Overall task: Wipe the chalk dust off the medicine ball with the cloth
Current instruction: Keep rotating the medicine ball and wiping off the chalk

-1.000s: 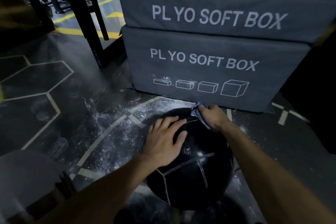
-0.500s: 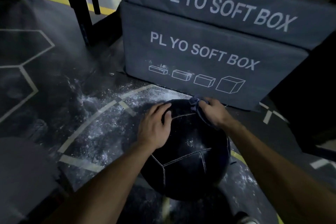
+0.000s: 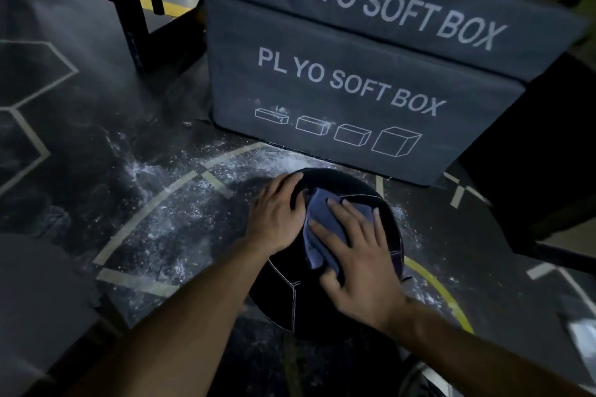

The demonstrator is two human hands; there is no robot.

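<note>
Blue cloth [image 3: 325, 229] under right hand [image 3: 361, 264], atop ball [image 3: 283, 296]

Two stacked grey foam boxes [image 3: 354, 100], lettered PLYO SOFT BOX, just beyond the hands. White powder [image 3: 180, 203] scattered over dark lined floor [image 3: 64, 171] left of them. Black frame legs [image 3: 129, 10] far left.

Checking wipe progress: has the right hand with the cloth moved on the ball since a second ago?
Yes. The right hand with the cloth has slid from the medicine ball's far edge by the plyo box toward the person.
</note>
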